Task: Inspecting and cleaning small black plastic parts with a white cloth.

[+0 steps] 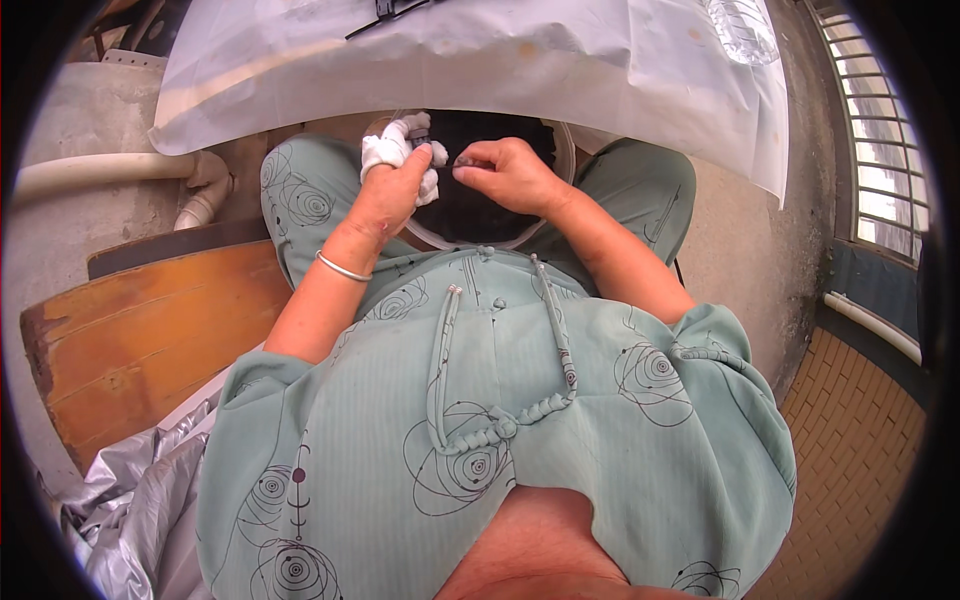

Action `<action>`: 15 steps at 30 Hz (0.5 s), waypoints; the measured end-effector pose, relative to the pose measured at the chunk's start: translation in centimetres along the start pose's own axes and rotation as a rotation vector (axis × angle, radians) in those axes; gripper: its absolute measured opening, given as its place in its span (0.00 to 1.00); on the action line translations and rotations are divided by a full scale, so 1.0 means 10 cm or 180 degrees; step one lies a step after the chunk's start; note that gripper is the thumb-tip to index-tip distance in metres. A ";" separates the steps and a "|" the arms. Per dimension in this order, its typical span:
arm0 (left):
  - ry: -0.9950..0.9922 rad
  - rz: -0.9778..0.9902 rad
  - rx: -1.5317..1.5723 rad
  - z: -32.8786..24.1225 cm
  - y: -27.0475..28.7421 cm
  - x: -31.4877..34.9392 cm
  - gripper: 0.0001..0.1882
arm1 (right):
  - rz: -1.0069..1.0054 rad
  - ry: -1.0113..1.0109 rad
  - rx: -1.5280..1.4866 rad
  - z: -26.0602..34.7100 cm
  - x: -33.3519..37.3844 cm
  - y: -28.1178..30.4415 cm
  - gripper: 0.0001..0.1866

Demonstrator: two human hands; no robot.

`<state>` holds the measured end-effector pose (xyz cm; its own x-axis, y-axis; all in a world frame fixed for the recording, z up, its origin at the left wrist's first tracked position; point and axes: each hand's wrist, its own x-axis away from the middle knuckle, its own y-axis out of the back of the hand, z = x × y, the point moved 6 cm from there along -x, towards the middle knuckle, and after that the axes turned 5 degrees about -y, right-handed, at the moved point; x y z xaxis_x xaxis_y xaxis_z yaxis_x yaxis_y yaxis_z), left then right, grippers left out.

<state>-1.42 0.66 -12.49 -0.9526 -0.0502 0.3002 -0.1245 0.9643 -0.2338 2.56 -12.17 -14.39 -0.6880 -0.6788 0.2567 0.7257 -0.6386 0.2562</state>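
Note:
My left hand (392,185) has white bandage wrapped around its fingers and pinches a small dark piece (420,133) at its fingertips. My right hand (508,172) is curled beside it, fingertips pinched on something tiny and grey; I cannot tell what it is. Both hands hover over a round clear-rimmed basin (470,243) with dark contents that rests on my lap. A silver bangle (343,268) circles my left wrist.
A table draped in white plastic sheet (560,60) stands just beyond my knees. A worn wooden bench (140,330) is at my left, with crumpled silver plastic (140,500) below it. White pipes (110,170) run at left; a window grille (870,130) at right.

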 end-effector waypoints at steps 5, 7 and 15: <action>-0.0194 0.0194 -0.1030 -0.03 -0.04 0.03 0.15 | -0.0650 0.0720 -0.0357 0.19 0.05 0.10 0.10; -0.0084 0.0671 -0.0653 -0.01 -0.14 0.07 0.15 | -0.0527 0.0183 -0.0704 0.14 0.02 0.09 0.09; -0.0061 0.0387 -0.0417 0.00 -0.13 0.04 0.13 | -0.0384 0.0505 -0.0481 0.19 0.00 0.03 0.13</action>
<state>-1.65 -0.57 -12.06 -0.9637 0.0650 0.2591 0.0279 0.9891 -0.1444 2.75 -11.67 -12.51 -0.7681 -0.6353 0.0802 0.6399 -0.7572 0.1309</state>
